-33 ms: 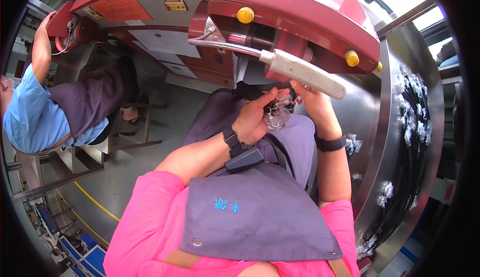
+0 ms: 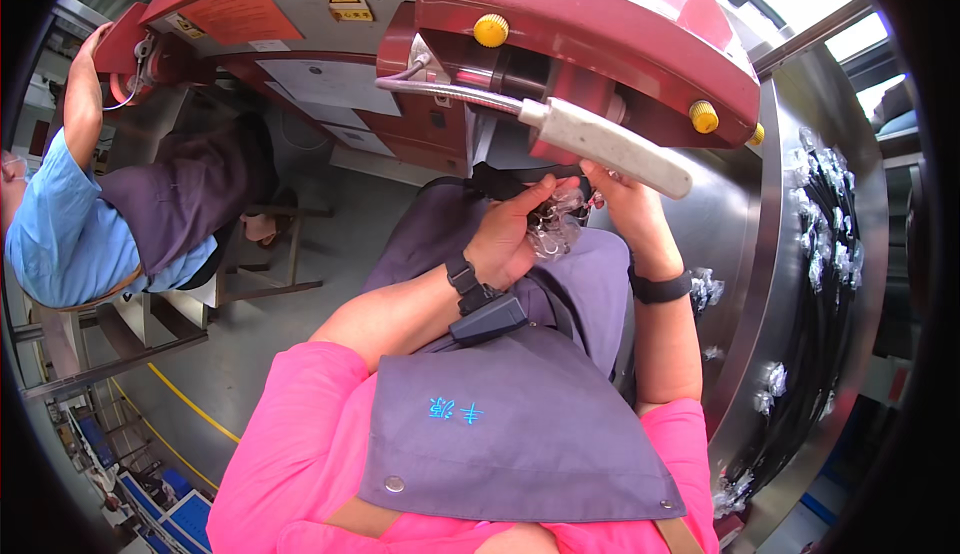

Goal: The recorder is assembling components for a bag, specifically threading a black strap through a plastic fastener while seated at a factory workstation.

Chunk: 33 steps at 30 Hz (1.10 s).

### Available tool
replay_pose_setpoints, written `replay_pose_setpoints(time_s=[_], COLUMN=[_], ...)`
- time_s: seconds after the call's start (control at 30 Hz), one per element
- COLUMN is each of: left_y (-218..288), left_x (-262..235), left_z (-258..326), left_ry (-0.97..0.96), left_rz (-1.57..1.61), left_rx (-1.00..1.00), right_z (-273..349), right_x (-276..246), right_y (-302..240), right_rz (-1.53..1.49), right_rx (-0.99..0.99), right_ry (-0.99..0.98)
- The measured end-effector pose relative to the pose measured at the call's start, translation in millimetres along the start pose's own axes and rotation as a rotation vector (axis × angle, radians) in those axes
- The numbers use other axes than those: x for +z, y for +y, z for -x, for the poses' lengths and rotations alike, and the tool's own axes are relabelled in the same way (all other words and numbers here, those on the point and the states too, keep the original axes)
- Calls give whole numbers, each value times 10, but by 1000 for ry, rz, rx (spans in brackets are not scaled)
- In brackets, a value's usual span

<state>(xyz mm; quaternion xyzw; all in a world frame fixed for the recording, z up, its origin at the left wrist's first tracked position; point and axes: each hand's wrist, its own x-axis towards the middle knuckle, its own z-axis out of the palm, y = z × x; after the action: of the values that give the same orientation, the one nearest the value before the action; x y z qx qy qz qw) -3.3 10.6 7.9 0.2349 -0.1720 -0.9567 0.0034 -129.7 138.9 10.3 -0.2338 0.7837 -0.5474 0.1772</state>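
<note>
Far left: 1 co-worker in a blue sleeve (image 2: 75, 224), well apart from this work.

Left hand (image 2: 500, 244): fingers curled around a clear plastic bundle (image 2: 555, 229), thumb up along its top side. Grip looks closed on it. Bundle hangs between the 2 hands, over the lap.

Black strip (image 2: 510, 182): just beyond the left hand, under the red machine head (image 2: 590, 14). Long axis runs crosswise, left to right, roughly level in view. Can't tell if strip and bundle are 1 piece.

Key relation: strip's right end sits just left of the right hand (image 2: 635, 204) fingertips, so the right is nearer that end; the left is nearer the bundle. Right fingers bent, tips partly behind the pale bar (image 2: 610, 144); can't tell if that grip is pinching the strip. Bar slants down to the right, across its axis.

Right: steel bench (image 2: 740, 184), black cables (image 2: 815, 254) beyond.
</note>
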Motion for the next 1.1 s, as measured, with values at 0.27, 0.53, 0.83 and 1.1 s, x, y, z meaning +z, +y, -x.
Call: replay_pose_setpoints(time_s=[0.27, 0.53, 0.83, 1.1], left_y=[-11, -57, -23, 44], left_x=[8, 42, 30, -64], left_z=[-50, -103, 237, 400], left_ry=[2, -21, -209, -301], left_rz=[5, 10, -296, -501], left_rx=[3, 8, 167, 157], right_z=[45, 153, 722, 966], right_x=[54, 116, 116, 26], right_y=[-80, -72, -113, -332], right_rz=[-6, -228, -110, 177], right_rx=[-88, -96, -467, -644], right_ry=[80, 194, 251, 152])
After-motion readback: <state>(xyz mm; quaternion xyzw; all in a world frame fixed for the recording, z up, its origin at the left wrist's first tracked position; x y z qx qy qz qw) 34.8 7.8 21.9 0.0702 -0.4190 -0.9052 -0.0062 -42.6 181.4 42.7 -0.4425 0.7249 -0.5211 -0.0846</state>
